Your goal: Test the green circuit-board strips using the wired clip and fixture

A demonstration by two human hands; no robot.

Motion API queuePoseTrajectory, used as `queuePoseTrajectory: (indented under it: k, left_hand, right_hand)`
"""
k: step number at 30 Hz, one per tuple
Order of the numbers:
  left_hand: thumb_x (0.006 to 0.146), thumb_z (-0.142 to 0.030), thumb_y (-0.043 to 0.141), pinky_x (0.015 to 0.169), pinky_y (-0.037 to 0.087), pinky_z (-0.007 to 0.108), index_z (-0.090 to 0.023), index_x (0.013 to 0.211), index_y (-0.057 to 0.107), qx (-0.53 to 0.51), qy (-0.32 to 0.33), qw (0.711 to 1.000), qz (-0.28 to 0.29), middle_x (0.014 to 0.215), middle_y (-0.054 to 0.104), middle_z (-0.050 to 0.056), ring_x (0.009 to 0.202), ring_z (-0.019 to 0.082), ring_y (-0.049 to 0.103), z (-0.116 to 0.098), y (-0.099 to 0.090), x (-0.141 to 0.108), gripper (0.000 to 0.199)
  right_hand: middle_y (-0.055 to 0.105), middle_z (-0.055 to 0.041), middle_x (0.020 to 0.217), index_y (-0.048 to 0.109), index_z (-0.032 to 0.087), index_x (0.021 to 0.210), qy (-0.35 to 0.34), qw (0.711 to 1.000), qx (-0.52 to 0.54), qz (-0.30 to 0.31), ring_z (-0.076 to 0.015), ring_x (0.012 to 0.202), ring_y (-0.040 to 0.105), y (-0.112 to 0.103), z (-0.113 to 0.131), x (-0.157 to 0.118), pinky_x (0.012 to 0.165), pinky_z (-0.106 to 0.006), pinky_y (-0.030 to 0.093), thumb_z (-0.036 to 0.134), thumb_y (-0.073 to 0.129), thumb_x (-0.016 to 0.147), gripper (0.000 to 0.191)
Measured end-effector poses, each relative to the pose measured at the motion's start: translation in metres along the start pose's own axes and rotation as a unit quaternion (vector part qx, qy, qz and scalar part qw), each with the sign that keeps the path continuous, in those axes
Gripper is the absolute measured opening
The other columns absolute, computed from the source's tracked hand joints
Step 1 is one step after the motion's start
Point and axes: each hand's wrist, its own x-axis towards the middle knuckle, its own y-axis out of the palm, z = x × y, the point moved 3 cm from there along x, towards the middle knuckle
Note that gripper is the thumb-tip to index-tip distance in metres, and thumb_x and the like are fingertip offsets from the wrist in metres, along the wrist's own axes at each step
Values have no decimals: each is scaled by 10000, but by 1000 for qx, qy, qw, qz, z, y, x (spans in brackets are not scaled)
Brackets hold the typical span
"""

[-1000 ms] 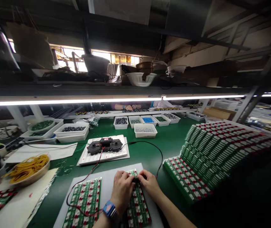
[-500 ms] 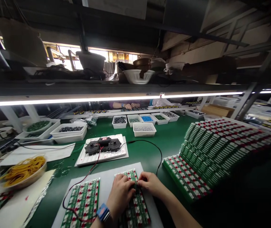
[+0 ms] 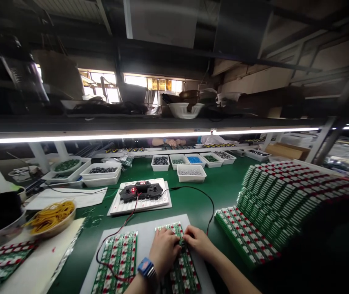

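My left hand (image 3: 165, 250), a blue band on its wrist, rests over a green circuit board panel (image 3: 184, 271) with white and red parts. Its fingers are curled, and what they grip is hidden. Close beside it on the same panel, my right hand (image 3: 199, 241) pinches something too small to make out. A second circuit board panel (image 3: 117, 259) lies left of my left hand. A red and black wire (image 3: 101, 249) loops across it toward my left wrist. At the wire's other end sits a black device (image 3: 142, 191), showing a red light, on a white tray (image 3: 114, 209).
Tall stacks of circuit board panels (image 3: 266, 204) stand on the right. White bins of small parts (image 3: 192, 178) line the back. A bowl of yellow rubber bands (image 3: 53, 216) sits left. A black cable (image 3: 212, 200) curves behind my right hand. Beyond the shelf show another person's hands (image 3: 174, 142).
A red light now glows on the black device. The whole view has shifted, so things sit further right and slightly lower. My hands stay close together on the same panel.
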Motion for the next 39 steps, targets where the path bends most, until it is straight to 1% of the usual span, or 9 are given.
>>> queuePoseTrajectory:
  k: [3, 7, 11, 14, 22, 26, 29, 34, 39]
  left_hand:
    - [821, -224, 552, 950, 401, 396, -251, 917, 750, -4, -5, 1000, 2, 988, 688, 49, 1040, 250, 551, -1, -1, 0, 221]
    - [816, -226, 556, 981, 387, 407, -257, 952, 745, -20, -15, 1000, 0, 1029, 680, 51, 1066, 250, 551, 4, 5, 0, 234]
    - [852, -223, 522, 1021, 358, 428, -277, 974, 734, -36, 3, 998, -48, 1014, 676, 40, 1056, 241, 563, 11, 15, -1, 250]
    - [874, -230, 494, 1024, 359, 441, -272, 1010, 727, -17, 22, 998, -48, 1015, 679, 49, 1058, 254, 571, 16, 22, 1, 273]
    - [901, -306, 471, 973, 422, 422, -302, 1087, 706, 26, 54, 997, -43, 1070, 694, 54, 1077, 273, 601, 31, 31, 9, 299]
    - [909, -305, 465, 966, 432, 409, -296, 1100, 703, 30, 60, 996, -50, 1059, 699, 56, 1058, 266, 611, 33, 32, 8, 305]
    - [921, -288, 453, 981, 424, 401, -298, 1099, 698, 25, 61, 996, -60, 1061, 694, 51, 1067, 256, 606, 30, 30, 5, 303]
    - [897, -234, 484, 1009, 400, 414, -287, 1074, 700, 14, 33, 998, -42, 1074, 684, 49, 1095, 256, 590, 18, 22, -2, 285]
    - [897, -216, 486, 1098, 297, 469, -266, 1041, 705, -24, 3, 999, -45, 1071, 670, 51, 1109, 244, 563, 4, 11, -10, 267]
  right_hand:
    - [632, -6, 712, 540, 196, 696, 1, 999, -37, -13, -180, 719, 567, 2, 1, 0, 670, -271, 366, 330, 520, 814, 179]
    - [680, -3, 744, 592, 201, 712, 31, 996, -56, -65, -195, 758, 607, 7, 2, -2, 694, -273, 367, 400, 636, 772, 212]
    - [700, -6, 770, 636, 198, 729, 32, 989, -83, -116, -194, 797, 612, 10, 6, -9, 729, -275, 364, 351, 652, 789, 166]
    - [705, -8, 778, 658, 194, 737, 29, 984, -102, -146, -185, 809, 612, 10, 11, -13, 740, -272, 356, 321, 600, 851, 180]
    - [712, -11, 784, 689, 194, 743, 59, 981, -95, -160, -170, 803, 609, 9, 14, -15, 730, -254, 362, 268, 610, 846, 149]
    - [715, -13, 793, 694, 198, 746, 60, 984, -82, -148, -175, 805, 608, 8, 16, -15, 739, -260, 370, 280, 621, 831, 139]
    - [712, -6, 776, 685, 197, 729, 42, 987, -67, -140, -169, 788, 605, 5, 16, -15, 712, -251, 370, 278, 610, 823, 145]
    - [667, 7, 689, 642, 186, 681, 9, 992, -47, -120, -152, 712, 571, 4, 7, -11, 652, -237, 358, 287, 574, 806, 174]
    - [613, -8, 678, 574, 183, 677, -20, 994, -34, -99, -168, 707, 556, 4, -2, -9, 653, -255, 366, 355, 458, 844, 266]
